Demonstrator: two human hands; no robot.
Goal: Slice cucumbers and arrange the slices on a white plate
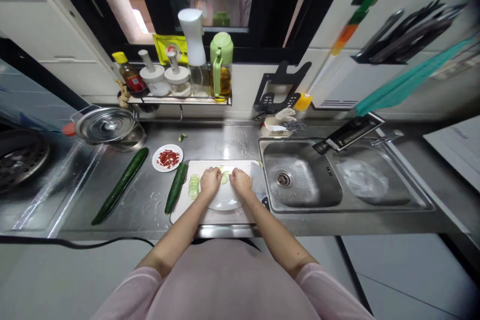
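Left hand [211,180]: fingers curled, plate's [225,202] 10 o'clock; grip unclear.
Right hand [242,181]: fingers curled, 2 o'clock; grip unclear.
Cucumber slices [224,179]: between hands, 12 o'clock.

the person wears a top [228,280] in a pale, greyish pink, plain and matte across the front, with a smooth, rounded outline. its sleeves are short and loose: the left sleeve [137,287] and the right sleeve [322,285] both end around the elbow in a neat folded hem, a touch lighter than the body of the shirt, with soft creases in the cloth. below them the left forearm [174,237] and the right forearm [275,232] are bare, slim and tapering to the wrists; a small round spot marks the right one. the hands [210,181] are bare too, their nails too small to make out.
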